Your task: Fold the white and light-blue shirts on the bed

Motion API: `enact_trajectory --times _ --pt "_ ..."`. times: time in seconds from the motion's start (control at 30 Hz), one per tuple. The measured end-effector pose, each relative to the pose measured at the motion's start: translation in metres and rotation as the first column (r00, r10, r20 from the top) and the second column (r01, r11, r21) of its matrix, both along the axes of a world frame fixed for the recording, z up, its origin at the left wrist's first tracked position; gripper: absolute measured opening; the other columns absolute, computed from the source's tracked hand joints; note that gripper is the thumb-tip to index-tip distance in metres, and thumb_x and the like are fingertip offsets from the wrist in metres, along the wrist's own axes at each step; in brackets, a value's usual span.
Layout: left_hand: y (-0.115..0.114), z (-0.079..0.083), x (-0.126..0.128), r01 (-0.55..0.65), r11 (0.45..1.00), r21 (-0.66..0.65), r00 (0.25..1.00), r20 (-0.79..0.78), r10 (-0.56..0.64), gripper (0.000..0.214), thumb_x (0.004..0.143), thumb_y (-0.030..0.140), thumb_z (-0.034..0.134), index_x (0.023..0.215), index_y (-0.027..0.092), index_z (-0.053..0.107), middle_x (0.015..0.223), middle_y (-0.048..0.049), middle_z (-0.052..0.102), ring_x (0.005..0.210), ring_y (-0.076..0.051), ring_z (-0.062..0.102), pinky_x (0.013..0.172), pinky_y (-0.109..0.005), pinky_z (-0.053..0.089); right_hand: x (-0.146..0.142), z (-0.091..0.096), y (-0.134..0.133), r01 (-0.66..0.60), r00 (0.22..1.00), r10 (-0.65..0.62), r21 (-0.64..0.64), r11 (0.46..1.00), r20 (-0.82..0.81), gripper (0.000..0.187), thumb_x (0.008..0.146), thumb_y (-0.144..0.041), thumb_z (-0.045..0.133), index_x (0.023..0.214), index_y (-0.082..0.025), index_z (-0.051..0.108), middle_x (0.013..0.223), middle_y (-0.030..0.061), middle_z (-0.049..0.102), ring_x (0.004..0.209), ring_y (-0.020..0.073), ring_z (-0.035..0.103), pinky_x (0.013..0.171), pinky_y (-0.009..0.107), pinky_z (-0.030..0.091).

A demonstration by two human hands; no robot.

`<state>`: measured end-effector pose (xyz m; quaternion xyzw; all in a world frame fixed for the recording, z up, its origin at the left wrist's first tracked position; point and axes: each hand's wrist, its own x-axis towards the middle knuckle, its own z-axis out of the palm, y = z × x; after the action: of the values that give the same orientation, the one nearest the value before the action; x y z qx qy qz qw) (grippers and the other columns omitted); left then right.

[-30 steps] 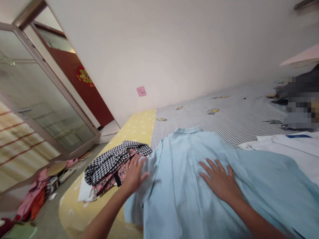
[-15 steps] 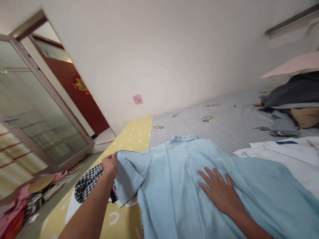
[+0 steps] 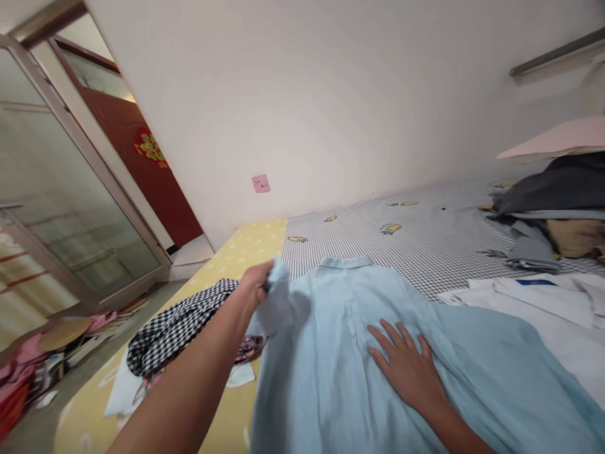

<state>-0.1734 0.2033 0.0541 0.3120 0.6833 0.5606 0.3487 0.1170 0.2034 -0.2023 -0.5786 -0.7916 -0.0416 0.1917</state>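
Note:
A light blue shirt [image 3: 338, 340] is spread over the bed, its collar [image 3: 345, 261] towards the wall. My left hand [image 3: 258, 280] is closed on the shirt's left-side sleeve [image 3: 278, 302] and holds it up above the shirt's shoulder. Flat on the shirt's middle lies my right hand [image 3: 409, 362], fingers spread. The other sleeve stretches out to the right. Beside my left forearm lies a heap of clothes with a black-and-white checked garment [image 3: 174, 325] on top.
White shirts [image 3: 562, 296] lie at the right. Behind them stands a clothes pile [image 3: 558, 189]. The bed has a checked cover [image 3: 359, 230] and a yellow strip [image 3: 255, 236]. Books and cloth lie on the floor beside a glass door [image 3: 80, 170].
My left hand has lifted the sleeve and carried it right, over towards the shirt's body. More of the checked garment is uncovered. My right hand stays pressed on the shirt.

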Motion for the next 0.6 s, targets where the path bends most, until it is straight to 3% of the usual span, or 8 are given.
enact_trajectory --times 0.07,0.13,0.17,0.23,0.3,0.37,0.5,0.6 --pt "-0.001 0.008 0.035 0.248 0.969 0.013 0.968 0.033 -0.249 0.061 0.079 0.050 0.078 0.132 0.024 0.060 0.128 -0.0137 0.069 0.097 -0.025 0.073 0.083 -0.041 0.060 0.002 0.005 -0.002 0.006 1.000 -0.006 -0.021 1.000 0.029 0.049 0.099 -0.044 0.042 0.146 -0.036 0.053 0.157 0.0029 0.048 0.146 0.0356 0.037 0.116 0.065 0.022" --pt "-0.015 0.008 0.054 0.432 0.901 0.040 0.897 -0.124 -0.424 0.082 0.077 0.060 0.077 0.147 0.030 0.046 0.153 -0.0158 0.049 0.126 -0.031 0.061 0.099 -0.049 0.054 0.004 0.010 -0.005 0.007 0.998 -0.004 -0.051 0.999 0.070 0.048 0.099 -0.042 0.041 0.144 -0.033 0.056 0.158 0.0037 0.045 0.147 0.0350 0.035 0.117 0.064 0.022" --pt "-0.029 0.002 0.056 0.461 0.885 0.060 0.861 -0.271 -0.430 0.085 0.076 0.062 0.075 0.148 0.029 0.044 0.159 -0.0166 0.040 0.138 -0.032 0.051 0.108 -0.052 0.047 0.005 0.012 -0.006 0.001 0.995 0.006 -0.067 0.998 0.097 0.047 0.099 -0.038 0.041 0.142 -0.030 0.058 0.160 0.0040 0.042 0.148 0.0346 0.034 0.117 0.063 0.022" --pt "-0.068 -0.023 0.045 0.396 0.907 0.144 0.793 -0.553 -0.258 0.076 0.075 0.063 0.073 0.138 0.024 0.056 0.159 -0.0171 0.039 0.148 -0.032 0.035 0.120 -0.053 0.031 0.008 0.016 -0.009 -0.014 0.988 0.028 -0.096 0.995 0.151 0.047 0.097 -0.032 0.041 0.139 -0.026 0.061 0.164 0.0042 0.036 0.149 0.0343 0.030 0.118 0.062 0.022" --pt "-0.122 -0.067 0.019 0.297 0.929 0.220 0.776 -0.623 -0.101 0.057 0.078 0.064 0.065 0.118 0.023 0.069 0.146 -0.0155 0.053 0.144 -0.030 0.041 0.122 -0.052 0.030 0.010 0.017 -0.009 -0.024 0.982 0.045 -0.116 0.993 0.182 0.049 0.096 -0.029 0.041 0.141 -0.026 0.059 0.165 0.0044 0.032 0.150 0.0339 0.028 0.118 0.061 0.022" --pt "-0.183 -0.125 -0.008 0.072 0.980 0.184 0.866 -0.499 0.030 0.053 0.078 0.068 0.059 0.104 0.024 0.071 0.130 -0.0138 0.064 0.133 -0.032 0.054 0.111 -0.053 0.045 0.010 0.017 -0.007 -0.015 0.985 0.041 -0.149 0.989 0.171 0.052 0.097 -0.031 0.039 0.146 -0.027 0.054 0.166 0.0044 0.031 0.151 0.0334 0.027 0.118 0.063 0.021" --pt "-0.293 -0.238 -0.023 -0.311 0.948 -0.070 0.937 -0.187 0.294 0.068 0.067 0.080 0.058 0.100 0.021 0.068 0.113 -0.0147 0.073 0.118 -0.036 0.065 0.106 -0.055 0.050 0.014 0.018 0.007 -0.046 0.999 0.046 -0.291 0.956 -0.007 0.051 0.095 -0.031 0.041 0.144 -0.030 0.055 0.165 0.0024 0.033 0.153 0.0311 0.024 0.119 0.064 0.016" --pt "-0.344 -0.287 0.008 -0.197 0.960 -0.200 0.972 -0.171 0.163 0.063 0.071 0.080 0.055 0.095 0.025 0.071 0.119 -0.0139 0.074 0.133 -0.036 0.056 0.116 -0.053 0.041 0.018 0.023 0.017 -0.049 0.996 0.024 -0.317 0.947 -0.082 0.050 0.093 -0.033 0.043 0.140 -0.027 0.060 0.157 0.0061 0.047 0.147 0.0301 0.038 0.117 0.060 0.028"
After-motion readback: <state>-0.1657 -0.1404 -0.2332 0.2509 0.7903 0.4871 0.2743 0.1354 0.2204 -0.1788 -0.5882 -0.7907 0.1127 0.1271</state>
